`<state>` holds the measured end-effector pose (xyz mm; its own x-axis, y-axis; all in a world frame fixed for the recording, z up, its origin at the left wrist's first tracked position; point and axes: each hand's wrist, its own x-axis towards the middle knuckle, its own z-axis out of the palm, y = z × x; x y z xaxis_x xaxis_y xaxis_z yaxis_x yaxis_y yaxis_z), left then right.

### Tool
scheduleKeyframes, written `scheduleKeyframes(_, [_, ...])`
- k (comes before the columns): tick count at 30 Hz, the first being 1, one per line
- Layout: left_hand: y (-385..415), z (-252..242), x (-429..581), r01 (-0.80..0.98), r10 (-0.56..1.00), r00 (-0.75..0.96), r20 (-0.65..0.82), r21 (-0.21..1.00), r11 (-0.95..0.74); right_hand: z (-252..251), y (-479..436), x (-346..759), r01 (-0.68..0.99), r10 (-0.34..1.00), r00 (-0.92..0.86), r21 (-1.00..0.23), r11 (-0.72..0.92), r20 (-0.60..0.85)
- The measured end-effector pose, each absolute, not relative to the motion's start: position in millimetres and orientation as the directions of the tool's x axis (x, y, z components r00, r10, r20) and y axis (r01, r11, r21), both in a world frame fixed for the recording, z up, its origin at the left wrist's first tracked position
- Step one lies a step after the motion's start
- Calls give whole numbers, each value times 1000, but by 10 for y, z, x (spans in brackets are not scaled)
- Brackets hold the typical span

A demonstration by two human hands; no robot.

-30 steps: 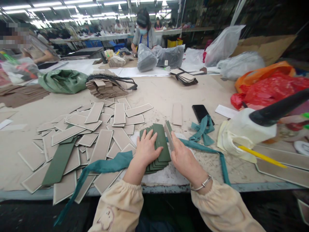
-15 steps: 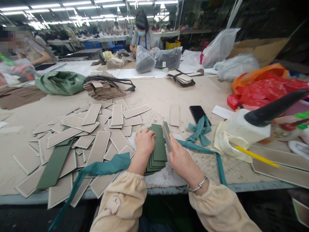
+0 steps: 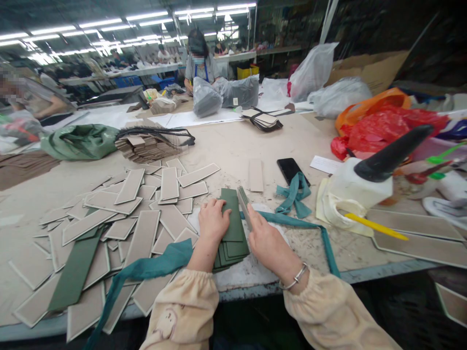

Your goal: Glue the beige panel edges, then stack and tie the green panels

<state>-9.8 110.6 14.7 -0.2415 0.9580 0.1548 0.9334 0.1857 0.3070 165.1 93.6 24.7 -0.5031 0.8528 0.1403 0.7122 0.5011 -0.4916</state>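
My left hand (image 3: 213,221) lies at the left side of a stack of flat green panels (image 3: 233,226); its fingers are bent over the stack's edge and the thumb touches the top panel. To the right of the stack, my right hand (image 3: 266,240) grips a thin bundle of panels (image 3: 243,201) tilted up on edge, with a beige face toward the palm. A teal cloth strip (image 3: 284,218) runs under the work and continues as a loose end (image 3: 153,265) left of my left wrist.
Beige panels with pale rims (image 3: 148,231) lie scattered at left, a long green panel (image 3: 75,277) among them. At right are a phone (image 3: 294,171), a white bottle with black nozzle (image 3: 372,182) and red plastic bags (image 3: 386,131). A person (image 3: 200,68) sits across the table.
The camera view has turned, so the whole scene sits a little further left. Both hands keep nearly the same place at the green stack, with the bundle still on edge.
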Motion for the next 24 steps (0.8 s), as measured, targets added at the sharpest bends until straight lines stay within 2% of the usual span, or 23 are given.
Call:
scheduleKeyframes(6, [1122, 58, -288, 872, 951, -244, 191, 472, 129, 295, 916, 1654, 741, 851, -511, -440, 507, 119])
scheduleKeyframes(9, [1050, 70, -273, 922, 964, -192, 186, 372, 112, 312, 906, 1651, 761, 856, -506, -413, 501, 105])
scheduleKeyframes(12, [993, 105, -219, 949, 984, -141, 104, 298, 104, 315, 907, 1646, 770, 860, -501, -407, 492, 92])
scheduleKeyframes(19, [869, 254, -234, 895, 997, 60, -44, 445, -35, 334, 902, 1644, 780, 868, -492, -407, 476, 73])
scheduleKeyframes(21, [835, 271, -265, 884, 998, 55, -14, 466, -42, 341, 900, 1645, 779, 866, -494, -406, 478, 73])
scheduleKeyframes(24, [834, 246, -283, 939, 993, -45, 114, 344, 3, 338, 900, 1644, 774, 862, -499, -404, 488, 87])
